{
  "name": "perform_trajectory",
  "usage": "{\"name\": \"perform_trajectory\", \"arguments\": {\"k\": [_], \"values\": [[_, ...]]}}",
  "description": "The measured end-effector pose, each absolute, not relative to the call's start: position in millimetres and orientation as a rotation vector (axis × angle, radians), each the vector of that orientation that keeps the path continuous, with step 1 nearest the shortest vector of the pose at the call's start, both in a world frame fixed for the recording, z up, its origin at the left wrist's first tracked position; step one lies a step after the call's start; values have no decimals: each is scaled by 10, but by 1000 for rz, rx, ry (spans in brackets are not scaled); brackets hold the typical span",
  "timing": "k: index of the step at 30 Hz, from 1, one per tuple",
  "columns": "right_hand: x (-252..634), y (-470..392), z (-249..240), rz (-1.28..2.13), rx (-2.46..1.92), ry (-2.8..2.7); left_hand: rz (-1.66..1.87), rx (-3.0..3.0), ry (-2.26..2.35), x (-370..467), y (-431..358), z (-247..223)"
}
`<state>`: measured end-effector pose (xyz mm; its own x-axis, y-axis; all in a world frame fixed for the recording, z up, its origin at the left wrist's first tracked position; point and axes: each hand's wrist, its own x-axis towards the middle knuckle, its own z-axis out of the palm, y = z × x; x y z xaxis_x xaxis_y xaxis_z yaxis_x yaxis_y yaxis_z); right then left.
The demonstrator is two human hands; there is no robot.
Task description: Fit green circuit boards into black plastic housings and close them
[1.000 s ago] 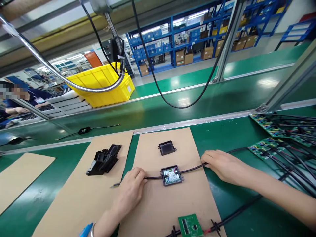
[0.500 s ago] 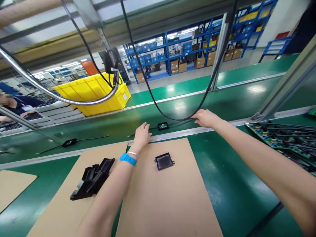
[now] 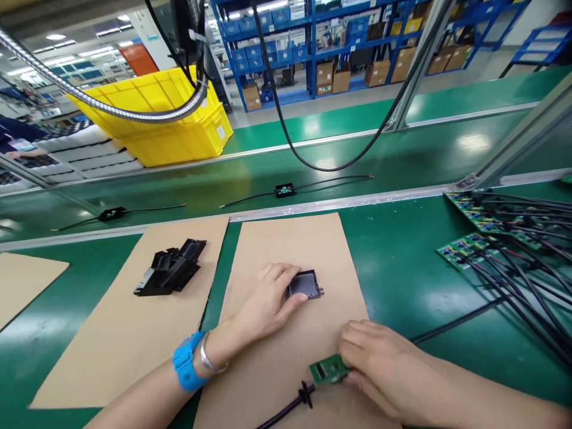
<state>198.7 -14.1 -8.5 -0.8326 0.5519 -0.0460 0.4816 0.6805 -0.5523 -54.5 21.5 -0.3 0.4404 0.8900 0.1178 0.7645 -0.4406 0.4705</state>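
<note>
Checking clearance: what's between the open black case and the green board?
Only bare cardboard between the black case and green board, seen in the head view.

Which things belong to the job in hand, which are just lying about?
In the job:
black case, in left hand
green board, in right hand
probably piled cases, wired boards

Apparently lying about:
yellow bin
far-left cardboard

Blue shelving [image 3: 311, 56] stands at 12 o'clock, holding blue bins [image 3: 254, 52] and cardboard boxes [image 3: 342, 78] above a grey floor [image 3: 295, 114]. Ceiling lights [image 3: 56, 37] glow at 10 o'clock; an orange panel [image 3: 137, 58] shows at 11. Reflections shine on the green worktop [image 3: 393, 238]. At 2 o'clock, a blue-framed rack [image 3: 540, 47] stands.
</note>
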Motion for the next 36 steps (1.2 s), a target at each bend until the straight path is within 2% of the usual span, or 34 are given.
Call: {"name": "perform_trajectory", "arguments": {"k": [6,10,13,15,19,21,24,27,31,36], "values": [[1967,32,19,649,-834,-2534,534,2101,1181,-351,-349,237],[1954,80,120,740,-934,-2447,651,2235,1317,-302,-367,191],[1898,121,155,774,-1060,-2410,558,2155,1427,-280,-305,180],[1799,119,138,620,-1121,-2408,465,2051,1484,-247,-269,186],[1492,53,92,-24,-1112,-2546,397,1666,1480,-185,-175,163],[1379,67,129,-175,-1038,-2670,402,1497,1425,-207,-103,154],[1348,246,246,-38,-876,-2797,401,1410,1369,-342,22,199],[1398,550,302,169,-798,-2857,331,1626,1437,-533,129,268],[1388,851,167,319,-819,-2927,221,2111,1629,-679,210,190],[1341,954,1,446,-850,-3007,213,2191,1574,-705,242,-47]]}}
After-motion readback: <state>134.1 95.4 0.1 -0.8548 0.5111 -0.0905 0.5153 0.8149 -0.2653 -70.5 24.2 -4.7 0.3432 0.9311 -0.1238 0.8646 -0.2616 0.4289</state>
